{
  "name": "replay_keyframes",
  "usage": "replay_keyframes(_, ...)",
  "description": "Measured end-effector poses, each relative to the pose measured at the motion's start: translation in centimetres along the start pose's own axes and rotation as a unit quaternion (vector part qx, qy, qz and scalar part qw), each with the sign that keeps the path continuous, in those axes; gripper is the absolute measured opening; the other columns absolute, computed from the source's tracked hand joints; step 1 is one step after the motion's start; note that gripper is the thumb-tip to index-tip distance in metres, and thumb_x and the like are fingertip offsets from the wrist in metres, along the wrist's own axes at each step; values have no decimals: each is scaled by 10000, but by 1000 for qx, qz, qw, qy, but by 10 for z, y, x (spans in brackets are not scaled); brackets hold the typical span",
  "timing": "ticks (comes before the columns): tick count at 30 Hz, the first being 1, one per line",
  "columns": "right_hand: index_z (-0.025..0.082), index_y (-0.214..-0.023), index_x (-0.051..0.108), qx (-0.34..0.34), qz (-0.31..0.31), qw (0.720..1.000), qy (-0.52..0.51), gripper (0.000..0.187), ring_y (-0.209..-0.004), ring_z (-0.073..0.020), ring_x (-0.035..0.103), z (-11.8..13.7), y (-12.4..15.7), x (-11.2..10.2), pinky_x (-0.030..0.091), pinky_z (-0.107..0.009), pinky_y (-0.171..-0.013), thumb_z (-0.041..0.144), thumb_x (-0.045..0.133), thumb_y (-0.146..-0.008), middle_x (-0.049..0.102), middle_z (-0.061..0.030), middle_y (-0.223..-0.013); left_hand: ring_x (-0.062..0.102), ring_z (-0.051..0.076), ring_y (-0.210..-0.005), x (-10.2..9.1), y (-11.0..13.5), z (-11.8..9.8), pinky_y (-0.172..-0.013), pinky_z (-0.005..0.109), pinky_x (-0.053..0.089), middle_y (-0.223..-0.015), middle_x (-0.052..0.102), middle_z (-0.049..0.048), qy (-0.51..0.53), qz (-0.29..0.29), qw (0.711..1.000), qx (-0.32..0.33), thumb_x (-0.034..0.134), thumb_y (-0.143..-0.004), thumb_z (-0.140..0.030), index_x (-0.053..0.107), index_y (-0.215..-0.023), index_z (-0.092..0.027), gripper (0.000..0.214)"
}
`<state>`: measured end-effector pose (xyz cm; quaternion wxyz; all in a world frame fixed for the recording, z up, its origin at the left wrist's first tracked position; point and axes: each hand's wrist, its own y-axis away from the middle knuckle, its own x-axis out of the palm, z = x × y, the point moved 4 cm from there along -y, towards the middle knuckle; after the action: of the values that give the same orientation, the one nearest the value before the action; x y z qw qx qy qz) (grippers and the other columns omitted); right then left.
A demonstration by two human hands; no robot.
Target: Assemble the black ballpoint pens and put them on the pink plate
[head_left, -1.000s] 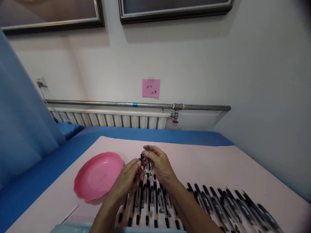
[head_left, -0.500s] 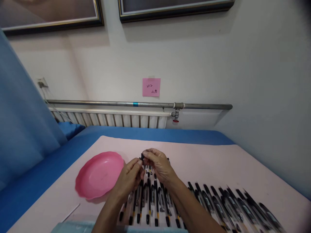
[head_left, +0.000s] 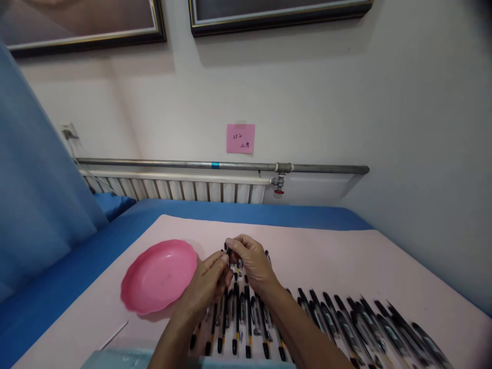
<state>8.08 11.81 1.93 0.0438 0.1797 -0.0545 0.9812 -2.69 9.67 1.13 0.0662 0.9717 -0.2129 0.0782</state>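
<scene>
My left hand (head_left: 205, 287) and my right hand (head_left: 251, 261) meet over the pink table cover (head_left: 326, 261), fingers pinched together on a small black pen part (head_left: 228, 251) held between them. Under my wrists lies a row of several black pens (head_left: 238, 318) with clear barrels and orange bands. A second row of black pens (head_left: 369, 328) stretches off to the right. An empty pink plate (head_left: 159, 277) sits just left of my left hand.
A thin white stick (head_left: 113, 335) lies near the front left edge. Beyond the pink cover is a blue sheet (head_left: 238, 212), then a radiator (head_left: 177, 189) and pipe (head_left: 223, 165) on the wall. A blue curtain (head_left: 34, 184) hangs at the left.
Both hands stay pinched on the small black part, shifting only slightly toward the right and down. The pens and plate lie as before.
</scene>
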Motion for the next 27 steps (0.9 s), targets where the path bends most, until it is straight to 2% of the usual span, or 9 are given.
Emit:
replay_keyframes(4,153,-717,656,6,33,999,-29,221,-561,-99,458,-3,-3,0,361,-230,-532,362,650,-648,578,-5,-647,232,23,-335,-1,0,-1,-323,163,120,-532,429,-62,8,1,1000,-5,433,-788,-484,465,-746,-190,298)
replay_keyframes(7,156,-614,620,-12,-6,1000,14,183,-509,-84,421,-1,-4,-4,349,-227,-526,324,693,-608,521,31,-544,233,19,-345,-1,0,-1,-328,158,120,-554,437,-59,-4,-2,1000,-8,431,-790,-483,474,-770,-190,297)
replay_keyframes(9,162,-628,619,-8,-14,1000,11,192,-524,-87,433,0,-3,-5,351,-225,-527,339,692,-611,536,27,-565,230,17,-347,-1,0,-1,-331,156,125,-552,433,-59,-8,-4,1000,-6,430,-791,-483,468,-752,-186,302)
replay_keyframes(12,158,-745,662,17,34,999,-38,238,-561,-100,468,-1,-2,0,372,-237,-545,364,670,-628,592,-9,-663,224,18,-338,-2,1,-1,-329,160,120,-547,434,-61,0,-4,1000,-9,425,-790,-492,451,-732,-190,308)
replay_keyframes(14,151,-711,660,15,34,999,-34,221,-533,-94,457,-1,-2,0,366,-239,-538,345,687,-608,578,0,-618,223,19,-336,-2,0,-1,-328,161,114,-546,430,-62,-2,-5,1000,-13,431,-783,-499,454,-739,-191,312)
replay_keyframes(17,157,-609,617,4,-3,1000,-2,198,-491,-81,426,-2,-3,-4,345,-232,-517,335,703,-597,524,33,-533,223,17,-342,-2,0,0,-331,160,113,-543,419,-62,-8,-5,1000,-15,440,-776,-507,469,-747,-187,322)
replay_keyframes(21,157,-724,665,27,38,998,-38,228,-580,-103,476,-4,-4,-2,368,-243,-549,362,672,-625,596,-11,-682,231,16,-340,-3,0,0,-330,161,118,-551,429,-58,-2,-9,1000,-14,445,-773,-505,465,-742,-187,321)
replay_keyframes(25,157,-624,640,12,0,1000,-3,177,-529,-88,432,-4,-5,-6,354,-239,-539,319,706,-595,537,25,-565,229,21,-342,-4,1,0,-332,161,117,-544,425,-61,-15,-10,1000,-15,437,-780,-495,482,-792,-193,306)
replay_keyframes(27,165,-662,649,25,5,999,-24,183,-559,-94,456,-4,-5,-6,359,-239,-548,335,696,-613,566,16,-620,218,19,-341,-4,1,0,-333,163,114,-545,427,-60,-17,-7,1000,-16,427,-786,-496,478,-774,-193,308)
